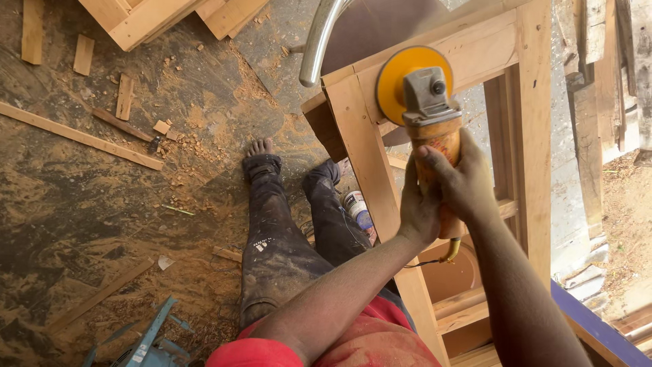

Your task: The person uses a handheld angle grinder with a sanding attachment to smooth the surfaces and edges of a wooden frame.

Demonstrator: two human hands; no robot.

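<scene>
the floor (102, 204) is the largest surface in view: dark ground covered with sawdust, wood chips and loose offcuts. a long wooden strip (81, 136) lies diagonally across its upper left area.

the wooden frame (533, 136) stands at the right, built from pale planed timber with an upright post, a top rail and a slanted front member. a curved metal tube (318, 41) rises just behind its top left corner. further timber assemblies (156, 17) lie at the upper edge of the floor.

the person's legs (278, 231), in dark dusty trousers, extend toward the frame, feet bare on the sawdust. a small printed can (358, 209) stands just beside the right leg at the base of the frame.

the angle grinder (428, 109) is held against the upper part of the slanted frame member, its yellow sanding disc (397, 78) facing the wood, grey gear head on top, orange body below.

the right hand (462, 180) is wrapped firmly around the orange body. the left hand (418, 211) is closed around the same body from the other side, touching the right hand.

a blue-green tool (146, 346) lies on the floor at the lower left, partly cut off.
</scene>
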